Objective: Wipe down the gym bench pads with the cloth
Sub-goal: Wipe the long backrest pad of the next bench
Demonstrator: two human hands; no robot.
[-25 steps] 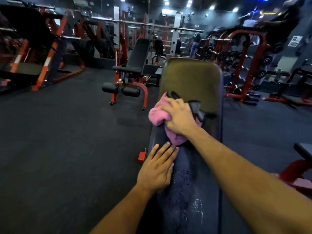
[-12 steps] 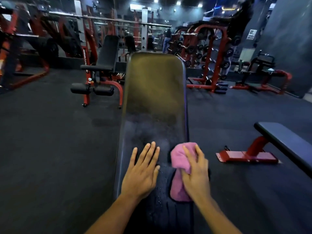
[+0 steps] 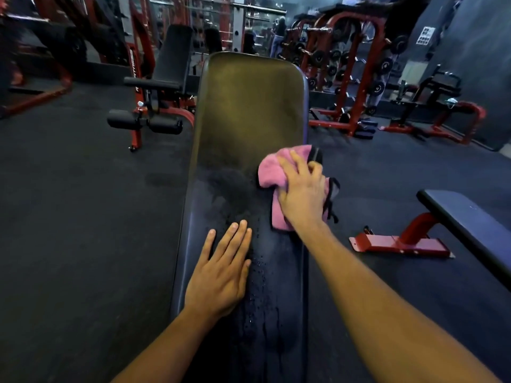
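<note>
A long dark bench pad point(image 3: 249, 106) runs away from me down the middle of the head view, with water droplets on its near half. My right hand point(image 3: 302, 192) presses a pink cloth point(image 3: 272, 170) with black trim flat against the pad's right edge, fingers spread over it. Lower on the pad's left side, my left hand point(image 3: 221, 269) rests flat with straight fingers and holds nothing.
A second flat bench point(image 3: 470, 225) on a red base stands at the right. An adjustable red-and-black bench point(image 3: 157, 100) stands at the back left. Dumbbell racks point(image 3: 345, 67) and red frames line the back. Dark rubber floor point(image 3: 83, 217) surrounds the bench.
My right hand has slid the pink cloth up the pad and toward its right edge. My left hand has stayed flat on the pad's left side.
</note>
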